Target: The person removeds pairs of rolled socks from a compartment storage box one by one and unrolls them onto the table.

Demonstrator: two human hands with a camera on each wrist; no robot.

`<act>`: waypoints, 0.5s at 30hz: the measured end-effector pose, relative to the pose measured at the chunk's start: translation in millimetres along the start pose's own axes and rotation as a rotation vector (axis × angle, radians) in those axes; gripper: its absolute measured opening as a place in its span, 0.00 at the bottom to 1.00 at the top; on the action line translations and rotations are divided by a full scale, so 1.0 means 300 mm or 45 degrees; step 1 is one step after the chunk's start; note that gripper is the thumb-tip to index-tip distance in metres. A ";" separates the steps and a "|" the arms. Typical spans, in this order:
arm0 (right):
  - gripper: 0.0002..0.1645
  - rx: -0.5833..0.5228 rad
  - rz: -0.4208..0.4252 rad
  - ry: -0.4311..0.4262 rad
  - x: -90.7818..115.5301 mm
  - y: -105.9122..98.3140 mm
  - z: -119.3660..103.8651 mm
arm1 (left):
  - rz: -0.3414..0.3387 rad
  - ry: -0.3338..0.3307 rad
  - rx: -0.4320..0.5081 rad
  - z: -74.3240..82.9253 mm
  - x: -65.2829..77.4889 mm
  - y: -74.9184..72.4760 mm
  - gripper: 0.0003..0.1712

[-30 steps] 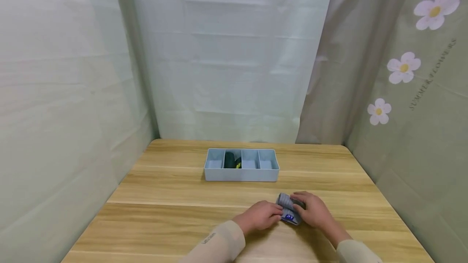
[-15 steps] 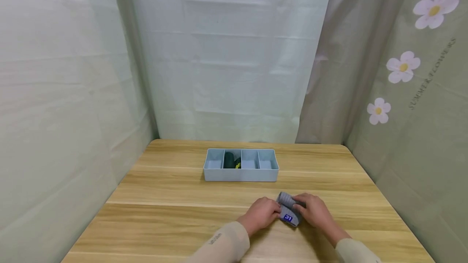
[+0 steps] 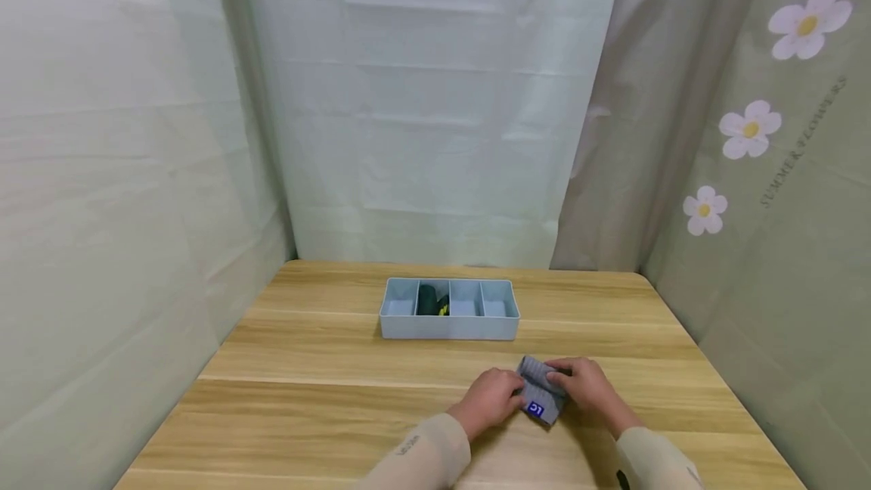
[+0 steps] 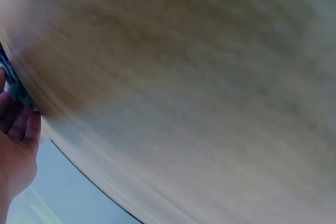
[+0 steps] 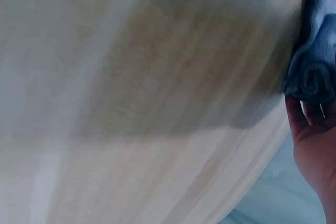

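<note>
A grey ribbed sock (image 3: 543, 398), with a blue label near its front end, lies partly rolled on the wooden table. Its far part forms a roll, and the right wrist view shows the spiral of the sock's rolled end (image 5: 315, 80). My left hand (image 3: 488, 399) grips the left edge, fingertips bent at the fabric. From the other side my right hand (image 3: 585, 384) pinches the roll, thumb on top. Only a sliver of the sock (image 4: 14, 85) shows beside the left hand (image 4: 20, 150) in the left wrist view.
Behind the hands stands a light blue box (image 3: 449, 328) with several compartments. One compartment holds a dark green rolled item (image 3: 427, 299) and a dark piece with yellow marks (image 3: 444, 307). Fabric curtains (image 3: 422, 134) surround the wooden table (image 3: 306, 399) at the back and sides.
The sock's labelled front part lies flatter and reaches further towards me. My left hand has shifted slightly right and away from me; the right hand stays at the roll. The box has not moved.
</note>
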State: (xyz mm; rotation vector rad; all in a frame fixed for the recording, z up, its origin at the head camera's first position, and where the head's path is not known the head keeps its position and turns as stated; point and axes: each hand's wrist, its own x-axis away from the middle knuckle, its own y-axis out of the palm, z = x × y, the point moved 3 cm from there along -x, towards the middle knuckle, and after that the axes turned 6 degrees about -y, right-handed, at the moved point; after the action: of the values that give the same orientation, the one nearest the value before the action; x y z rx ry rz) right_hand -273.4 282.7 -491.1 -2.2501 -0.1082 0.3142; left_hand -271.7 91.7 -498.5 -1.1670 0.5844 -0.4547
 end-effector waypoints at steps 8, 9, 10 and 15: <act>0.12 0.011 0.023 0.015 -0.029 -0.010 0.018 | -0.072 0.018 -0.107 0.009 0.002 0.010 0.14; 0.12 0.012 0.034 0.018 -0.032 -0.007 0.022 | -0.076 0.017 -0.121 0.010 0.002 0.009 0.14; 0.12 0.010 0.046 0.017 -0.034 -0.005 0.025 | -0.070 0.026 -0.143 0.011 0.002 0.009 0.14; 0.14 0.050 0.141 -0.027 -0.040 0.001 0.030 | -0.078 0.036 -0.220 0.014 0.003 0.003 0.14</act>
State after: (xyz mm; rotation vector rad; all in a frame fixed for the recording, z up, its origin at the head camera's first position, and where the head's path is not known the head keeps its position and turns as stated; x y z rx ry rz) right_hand -287.2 287.0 -494.7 -2.2181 0.0118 0.3964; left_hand -268.3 94.3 -498.5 -1.3481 0.6227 -0.4808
